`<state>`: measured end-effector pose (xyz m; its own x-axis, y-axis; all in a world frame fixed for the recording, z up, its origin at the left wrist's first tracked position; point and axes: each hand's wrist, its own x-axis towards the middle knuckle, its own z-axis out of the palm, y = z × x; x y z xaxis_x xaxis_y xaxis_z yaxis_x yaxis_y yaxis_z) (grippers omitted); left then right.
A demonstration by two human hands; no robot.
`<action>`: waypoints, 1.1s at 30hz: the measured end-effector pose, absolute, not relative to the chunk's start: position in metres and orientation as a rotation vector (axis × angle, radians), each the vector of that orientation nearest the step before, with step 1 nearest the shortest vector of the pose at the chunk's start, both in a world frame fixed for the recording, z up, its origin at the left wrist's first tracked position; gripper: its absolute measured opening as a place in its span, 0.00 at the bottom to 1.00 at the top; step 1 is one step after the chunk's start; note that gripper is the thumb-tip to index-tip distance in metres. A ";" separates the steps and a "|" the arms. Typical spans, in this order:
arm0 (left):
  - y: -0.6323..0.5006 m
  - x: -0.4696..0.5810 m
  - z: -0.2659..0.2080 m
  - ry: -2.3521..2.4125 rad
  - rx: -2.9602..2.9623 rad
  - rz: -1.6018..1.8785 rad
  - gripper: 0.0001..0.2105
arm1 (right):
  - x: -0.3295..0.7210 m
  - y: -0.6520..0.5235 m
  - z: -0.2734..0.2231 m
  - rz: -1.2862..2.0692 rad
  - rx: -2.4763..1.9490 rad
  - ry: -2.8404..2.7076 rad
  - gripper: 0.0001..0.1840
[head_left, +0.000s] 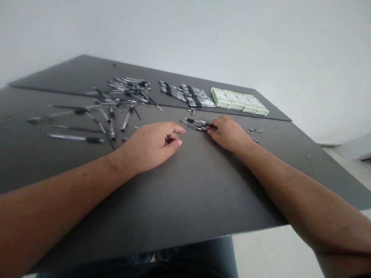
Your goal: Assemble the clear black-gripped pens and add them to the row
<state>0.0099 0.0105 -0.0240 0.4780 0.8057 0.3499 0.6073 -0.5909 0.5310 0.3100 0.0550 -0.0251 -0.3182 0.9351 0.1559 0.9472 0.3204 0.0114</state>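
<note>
Landmark: the row of four pale green-and-white rectangular boxes (240,103), set side by side on the dark grey flat table (185,193). All places below are read from it, as I face it.

My bare right hand (227,133) is in front of the boxes, on the near side and slightly left. Thumb and fingers are narrow, pinched on a slender black pen piece (208,124). Small group of clear plastic pens with black parts (191,124) lies just beyond my fingertips, nearer me than the boxes and to their left; I cannot tell whether I grip any of these too.

My bare left hand (152,143) is farther left of the boxes and nearer me. Fingers are loosely curled, with a modest gap between thumb and forefinger; I see nothing held.

Immediately left of the boxes: a neat row of clear pens with black grips (197,96), then a second matching row (173,92). Farther left: a jumbled heap of clear and black pens (130,89). Far left and nearer me: scattered loose pens with dark slim rods (77,138). Front right of the boxes: small silvery pieces (256,130), near my right wrist.
</note>
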 end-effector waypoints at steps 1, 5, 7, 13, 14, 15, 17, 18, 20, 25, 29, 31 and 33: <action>0.011 0.010 -0.024 1.192 2.397 0.829 0.17 | 0.310 0.055 -0.025 -0.135 -1.767 -2.443 0.13; 0.010 0.009 -0.024 1.178 2.396 0.828 0.17 | 0.311 0.054 -0.026 -0.073 -1.772 -2.395 0.12; 0.011 0.009 -0.025 1.174 2.392 0.833 0.17 | 0.312 0.055 -0.026 -0.066 -1.758 -2.377 0.12; 0.013 0.008 -0.028 1.142 2.420 0.837 0.17 | 0.301 0.041 -0.017 0.025 -1.531 -2.235 0.07; 0.013 0.009 -0.028 1.142 2.421 0.829 0.17 | 0.296 0.035 -0.015 0.084 -1.472 -2.205 0.06; 0.012 0.009 -0.028 1.136 2.413 0.822 0.17 | 0.291 0.027 -0.012 0.159 -1.414 -2.178 0.06; 0.010 0.012 -0.026 1.094 2.370 0.807 0.17 | 0.279 0.012 -0.009 0.327 -1.312 -2.141 0.07; 0.008 0.013 -0.024 1.062 2.341 0.803 0.18 | 0.273 0.006 -0.008 0.404 -1.275 -2.129 0.07; 0.004 0.015 -0.020 1.003 2.303 0.820 0.17 | 0.262 -0.005 -0.006 0.518 -1.216 -2.102 0.07; 0.000 0.016 -0.015 0.975 2.321 0.902 0.14 | 0.254 -0.010 -0.008 0.651 -1.186 -2.101 0.07; 0.003 0.017 -0.021 0.959 2.252 0.877 0.10 | 0.256 -0.006 -0.014 0.645 -1.215 -2.151 0.14; 0.003 0.017 -0.025 0.935 2.195 0.857 0.09 | 0.257 -0.004 -0.017 0.631 -1.212 -2.176 0.16; 0.002 0.017 -0.026 0.908 2.192 0.819 0.09 | 0.257 -0.003 -0.018 0.613 -1.175 -2.212 0.16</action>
<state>0.0172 0.0017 -0.0258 0.5709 0.7636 0.3015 0.3787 -0.5708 0.7286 0.2571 -0.0035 -0.0185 -0.4625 0.8483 0.2580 0.5944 0.5126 -0.6196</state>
